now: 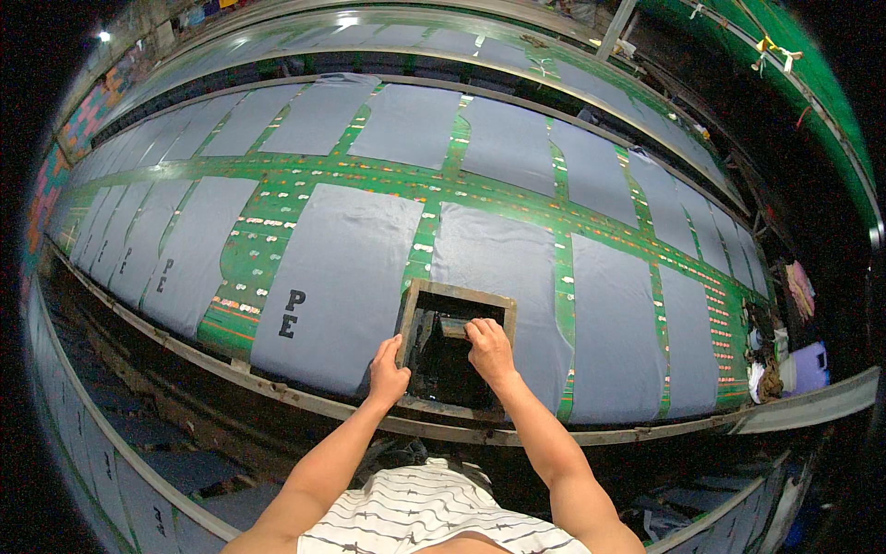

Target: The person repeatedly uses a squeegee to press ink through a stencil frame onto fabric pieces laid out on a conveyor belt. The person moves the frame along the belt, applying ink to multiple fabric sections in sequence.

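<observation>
A wooden-framed printing screen (464,292), its inside dark with black ink, lies on a grey-blue fabric panel (494,245) at the table's near edge. My left hand (389,371) is closed on the frame's left side. Inside the frame, my right hand (489,351) grips the top of a squeegee (452,327) near the far end; its lower part is hard to make out against the ink. Just left of the screen, another fabric panel (346,263) bears black printed letters. To the right lies a plain panel (614,323).
The long green table (254,226) carries two rows of grey-blue panels, several at the left printed in black. A raised rail (305,399) runs along its near edge. Cloths and a purple container (808,366) sit at the right end. More panel-covered tables stand beyond and behind me.
</observation>
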Motion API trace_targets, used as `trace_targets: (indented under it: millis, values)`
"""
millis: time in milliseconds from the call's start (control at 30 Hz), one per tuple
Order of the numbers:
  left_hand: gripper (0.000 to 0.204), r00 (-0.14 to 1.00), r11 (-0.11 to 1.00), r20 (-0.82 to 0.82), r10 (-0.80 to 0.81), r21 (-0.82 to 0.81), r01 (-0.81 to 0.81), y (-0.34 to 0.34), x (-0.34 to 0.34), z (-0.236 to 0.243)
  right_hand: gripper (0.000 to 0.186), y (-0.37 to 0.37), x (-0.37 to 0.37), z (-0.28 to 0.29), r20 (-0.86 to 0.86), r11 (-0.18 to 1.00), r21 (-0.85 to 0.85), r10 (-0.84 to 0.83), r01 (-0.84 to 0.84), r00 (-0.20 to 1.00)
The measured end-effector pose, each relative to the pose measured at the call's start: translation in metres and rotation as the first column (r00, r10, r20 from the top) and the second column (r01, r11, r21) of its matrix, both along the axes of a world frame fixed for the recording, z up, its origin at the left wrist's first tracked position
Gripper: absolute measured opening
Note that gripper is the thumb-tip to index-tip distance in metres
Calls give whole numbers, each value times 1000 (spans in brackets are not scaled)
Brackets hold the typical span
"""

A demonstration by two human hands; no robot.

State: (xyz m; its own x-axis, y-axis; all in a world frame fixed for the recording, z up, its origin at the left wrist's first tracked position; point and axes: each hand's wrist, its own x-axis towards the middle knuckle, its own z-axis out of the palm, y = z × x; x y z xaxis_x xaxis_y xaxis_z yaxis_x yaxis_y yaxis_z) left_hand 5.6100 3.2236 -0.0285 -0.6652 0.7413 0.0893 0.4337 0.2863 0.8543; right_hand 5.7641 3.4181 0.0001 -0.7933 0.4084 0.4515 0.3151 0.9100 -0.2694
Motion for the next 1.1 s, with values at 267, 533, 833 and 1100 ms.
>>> trace_targets:
  millis: [267,533,833,1100]
  values:
    - [64,1000,1000,-28,11,7,-10,2,-1,-2,25,18,-9,13,32,990,-138,-17,22,999]
    - [66,1000,1000,-14,11,3,-11,2,1,2,26,37,-25,12,71,992,-113,-46,54,996]
    - [64,999,1000,-41,7,22,-6,-2,-2,-5,19,30,-39,15,148,992,-95,99,-86,984]
    - [63,1000,1000,-2,11,-9,-11,1,-2,-3,32,37,-11,13,185,957,-131,280,-259,942]
